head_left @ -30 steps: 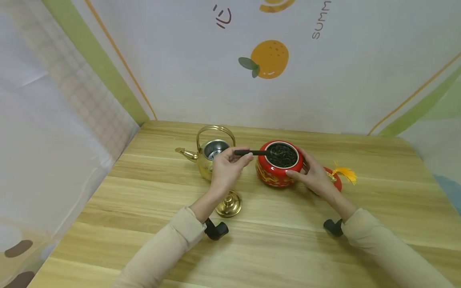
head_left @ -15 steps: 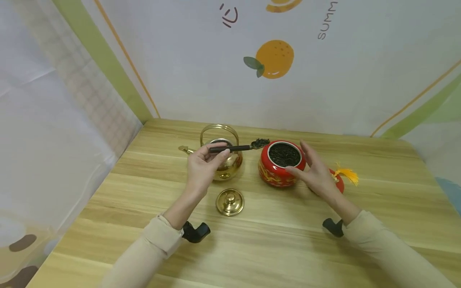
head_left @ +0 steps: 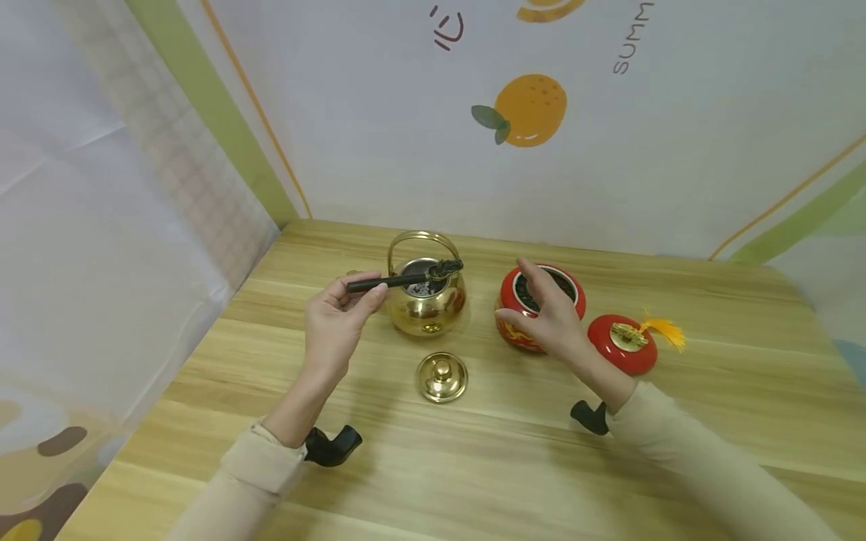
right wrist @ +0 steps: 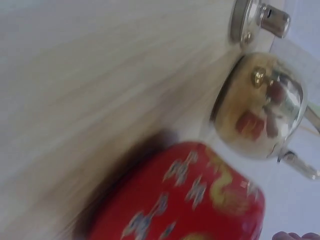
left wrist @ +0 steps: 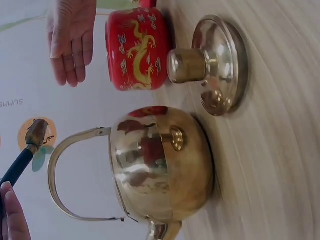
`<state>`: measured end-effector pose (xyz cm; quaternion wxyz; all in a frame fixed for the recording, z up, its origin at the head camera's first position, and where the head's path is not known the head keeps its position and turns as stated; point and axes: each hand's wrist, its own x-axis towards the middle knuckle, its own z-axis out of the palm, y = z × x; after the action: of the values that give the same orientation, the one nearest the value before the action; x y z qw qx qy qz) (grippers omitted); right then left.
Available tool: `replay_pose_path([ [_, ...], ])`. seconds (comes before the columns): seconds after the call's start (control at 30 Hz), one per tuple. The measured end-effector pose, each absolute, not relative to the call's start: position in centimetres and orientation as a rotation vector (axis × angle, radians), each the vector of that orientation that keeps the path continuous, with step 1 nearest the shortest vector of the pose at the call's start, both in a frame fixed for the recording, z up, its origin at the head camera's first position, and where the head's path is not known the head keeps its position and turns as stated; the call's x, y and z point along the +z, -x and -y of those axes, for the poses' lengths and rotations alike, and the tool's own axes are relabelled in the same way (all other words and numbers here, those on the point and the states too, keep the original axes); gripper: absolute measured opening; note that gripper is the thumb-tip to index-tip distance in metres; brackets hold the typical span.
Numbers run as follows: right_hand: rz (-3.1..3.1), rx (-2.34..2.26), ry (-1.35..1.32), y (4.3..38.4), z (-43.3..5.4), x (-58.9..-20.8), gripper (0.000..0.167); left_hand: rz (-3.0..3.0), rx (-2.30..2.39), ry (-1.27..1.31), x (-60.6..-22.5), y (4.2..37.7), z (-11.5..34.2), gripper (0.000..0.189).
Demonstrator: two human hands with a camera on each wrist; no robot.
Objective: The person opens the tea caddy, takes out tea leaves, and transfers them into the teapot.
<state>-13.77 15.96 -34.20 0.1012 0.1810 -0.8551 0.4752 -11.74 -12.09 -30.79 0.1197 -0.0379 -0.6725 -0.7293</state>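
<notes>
"What's that left hand (head_left: 330, 327) holding?"

"A dark-handled spoon (head_left: 401, 281), pinched by thumb and fingers just left of the frame's centre. Its bowl is heaped with dark leaves (head_left: 448, 268)."

"Where's the kettle?"

"Mid-frame, the gold kettle (head_left: 429, 314). Seen from above, the spoon covers part of its mouth, and the arched handle (head_left: 423, 235) stands upright there, something to steer around."

"And the right hand (head_left: 553, 319)?"

"Right of centre, fingers straight, thumb spread, nothing in it. It hides part of the red jar (left wrist: 137, 50), which is full of the same dark leaves. The right wrist view is blurred, but I'd say the hand is clear of the jar."

"What else is about?"

"The gold lid (head_left: 442, 378) lies just below the kettle, knob up. Farther right is the red lid (head_left: 622, 362), its yellow tassel (head_left: 664, 332) trailing off the right side. All of it sits on the wooden tabletop (head_left: 487, 458); an orange print (head_left: 533, 110) hangs upper right of centre."
</notes>
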Motion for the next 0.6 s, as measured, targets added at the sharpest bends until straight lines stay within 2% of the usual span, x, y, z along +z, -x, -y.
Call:
replay_pose_path([
  [0.6, 2.553, 1.557, -0.546, 16.1, -11.4, -35.9, 0.083, 1.976, -2.066, 0.055, -31.8, 12.4, 13.9, 0.025],
])
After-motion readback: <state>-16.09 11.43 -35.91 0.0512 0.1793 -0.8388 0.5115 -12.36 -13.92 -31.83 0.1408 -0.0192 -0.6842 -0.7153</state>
